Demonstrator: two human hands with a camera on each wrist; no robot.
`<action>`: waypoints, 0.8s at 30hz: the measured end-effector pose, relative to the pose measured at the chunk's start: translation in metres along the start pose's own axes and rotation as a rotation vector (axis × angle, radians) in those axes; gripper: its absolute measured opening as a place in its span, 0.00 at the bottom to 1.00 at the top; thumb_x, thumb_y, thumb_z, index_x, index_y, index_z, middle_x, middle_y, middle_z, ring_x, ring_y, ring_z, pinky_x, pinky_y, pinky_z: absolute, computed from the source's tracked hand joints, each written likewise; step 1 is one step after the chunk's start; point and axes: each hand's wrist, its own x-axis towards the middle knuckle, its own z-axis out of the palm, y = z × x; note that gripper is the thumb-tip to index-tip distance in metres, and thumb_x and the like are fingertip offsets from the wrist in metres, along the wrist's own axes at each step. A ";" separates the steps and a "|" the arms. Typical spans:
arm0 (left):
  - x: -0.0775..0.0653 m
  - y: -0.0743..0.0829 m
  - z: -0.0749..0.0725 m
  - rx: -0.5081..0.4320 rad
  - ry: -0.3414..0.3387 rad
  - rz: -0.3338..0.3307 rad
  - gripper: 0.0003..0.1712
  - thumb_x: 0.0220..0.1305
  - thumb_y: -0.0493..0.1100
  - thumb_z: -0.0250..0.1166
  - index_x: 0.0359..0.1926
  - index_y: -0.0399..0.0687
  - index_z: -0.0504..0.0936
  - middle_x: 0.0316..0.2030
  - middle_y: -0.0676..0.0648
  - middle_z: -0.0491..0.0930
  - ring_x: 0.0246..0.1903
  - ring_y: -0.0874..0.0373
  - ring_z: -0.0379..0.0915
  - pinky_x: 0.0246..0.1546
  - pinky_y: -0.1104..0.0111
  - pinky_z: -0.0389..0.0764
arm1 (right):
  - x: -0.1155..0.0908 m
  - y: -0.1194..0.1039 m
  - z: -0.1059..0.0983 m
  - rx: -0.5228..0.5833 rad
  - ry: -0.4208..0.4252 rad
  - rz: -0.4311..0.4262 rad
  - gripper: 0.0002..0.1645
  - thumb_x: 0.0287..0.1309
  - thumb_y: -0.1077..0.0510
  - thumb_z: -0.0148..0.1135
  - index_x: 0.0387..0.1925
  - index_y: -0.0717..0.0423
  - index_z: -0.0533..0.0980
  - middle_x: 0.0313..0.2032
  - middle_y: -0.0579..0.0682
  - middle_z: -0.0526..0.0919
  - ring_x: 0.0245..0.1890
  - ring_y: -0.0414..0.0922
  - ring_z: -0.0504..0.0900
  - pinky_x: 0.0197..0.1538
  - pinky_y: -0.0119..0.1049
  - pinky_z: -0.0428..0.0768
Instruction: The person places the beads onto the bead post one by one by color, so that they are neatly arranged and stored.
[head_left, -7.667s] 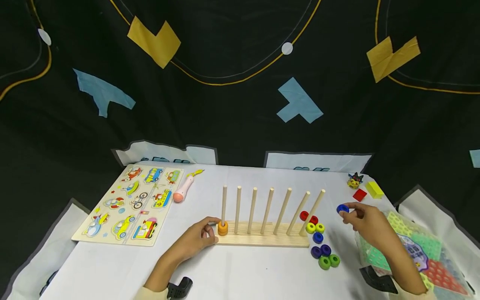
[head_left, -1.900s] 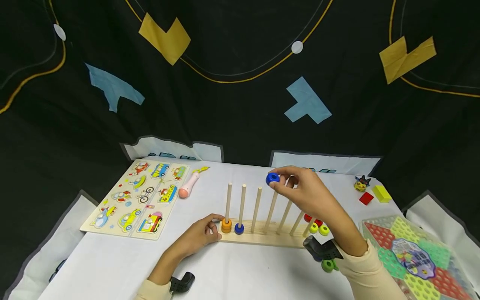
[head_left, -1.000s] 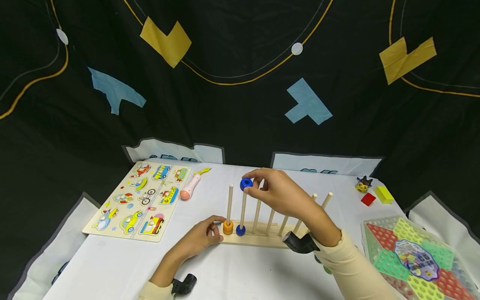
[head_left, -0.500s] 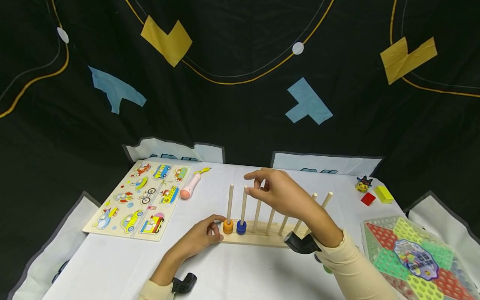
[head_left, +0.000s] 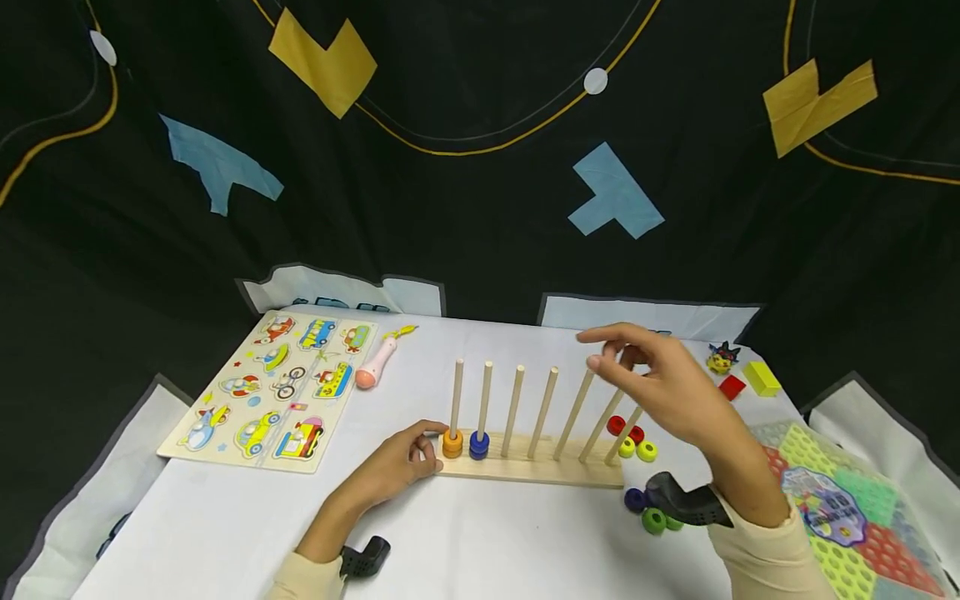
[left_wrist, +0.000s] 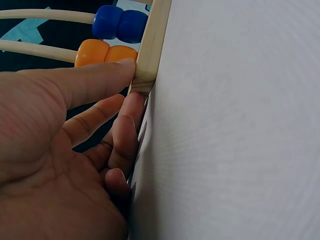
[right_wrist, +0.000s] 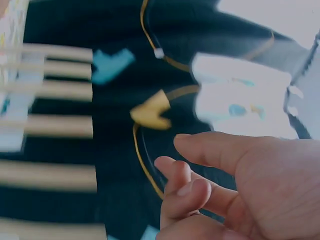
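A wooden peg stand with several upright pegs sits mid-table. Two stacked orange beads are on its leftmost peg, two blue beads on the second; the other pegs carry none. My left hand grips the left end of the base; in the left wrist view the thumb lies along the wood beside the orange beads. My right hand is raised over the stand's right end, holding nothing, index finger and thumb apart. In the right wrist view this hand is off the blurred pegs.
Right of the stand lie red beads, yellow beads, a dark blue bead and green beads. Further right are a patterned clear box, a yellow block and a figurine. A picture puzzle board and pink toy lie left.
My right hand carried a blue bead over to the second peg and let it go; it dropped onto the other blue bead. Since then that hand has moved right. The left hand stayed put.
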 end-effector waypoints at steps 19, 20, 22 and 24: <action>0.002 -0.002 -0.002 -0.009 0.001 0.001 0.26 0.59 0.37 0.66 0.59 0.49 0.73 0.31 0.50 0.74 0.27 0.58 0.66 0.28 0.70 0.67 | -0.083 0.155 0.022 0.086 -0.007 0.496 0.25 0.64 0.45 0.57 0.59 0.52 0.72 0.34 0.58 0.75 0.25 0.47 0.73 0.22 0.34 0.70; 0.001 -0.002 -0.002 -0.009 0.002 -0.001 0.26 0.59 0.37 0.66 0.59 0.49 0.73 0.31 0.50 0.74 0.27 0.58 0.66 0.27 0.70 0.67 | -0.084 0.161 0.027 0.093 -0.017 0.512 0.26 0.64 0.47 0.58 0.59 0.53 0.71 0.35 0.58 0.76 0.26 0.47 0.73 0.22 0.34 0.70; 0.001 -0.002 -0.001 -0.016 0.000 -0.003 0.26 0.59 0.37 0.66 0.59 0.49 0.73 0.31 0.50 0.74 0.27 0.59 0.66 0.27 0.71 0.67 | -0.084 0.172 0.036 0.110 -0.034 0.545 0.27 0.65 0.49 0.58 0.61 0.55 0.70 0.36 0.58 0.76 0.27 0.47 0.73 0.23 0.34 0.71; 0.001 -0.002 -0.001 -0.022 -0.005 -0.001 0.26 0.59 0.37 0.66 0.59 0.48 0.73 0.31 0.50 0.74 0.26 0.59 0.66 0.27 0.71 0.67 | -0.084 0.179 0.043 0.124 -0.046 0.576 0.28 0.65 0.51 0.58 0.62 0.57 0.68 0.37 0.57 0.76 0.28 0.47 0.74 0.24 0.34 0.72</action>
